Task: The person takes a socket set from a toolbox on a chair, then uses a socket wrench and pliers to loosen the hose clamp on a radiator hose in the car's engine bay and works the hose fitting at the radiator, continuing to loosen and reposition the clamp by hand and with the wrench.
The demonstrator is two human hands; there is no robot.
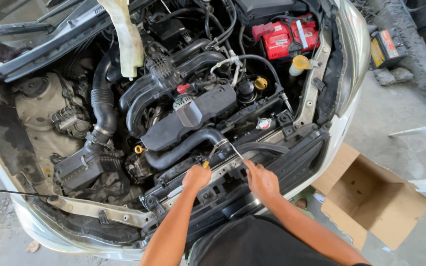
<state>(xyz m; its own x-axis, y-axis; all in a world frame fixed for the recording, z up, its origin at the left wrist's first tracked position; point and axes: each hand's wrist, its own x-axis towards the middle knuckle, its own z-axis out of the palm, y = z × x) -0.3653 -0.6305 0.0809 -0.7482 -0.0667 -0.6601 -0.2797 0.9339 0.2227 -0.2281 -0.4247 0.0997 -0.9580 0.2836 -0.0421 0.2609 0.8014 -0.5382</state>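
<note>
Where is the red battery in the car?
In the head view the red battery sits at the top right of the engine bay, just above the yellow cap, far from both hands working on the black hose.

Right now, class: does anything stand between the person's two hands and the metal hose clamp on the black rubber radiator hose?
Nothing visible does. The left hand reaches the metal hose clamp with a yellow-handled tool; the right hand reaches it with a thin metal tool.

My left hand grips a screwdriver with a yellow-and-black handle beside a black rubber hose. The car body is white, the battery red, two caps yellow, the cardboard box plain brown.
</note>
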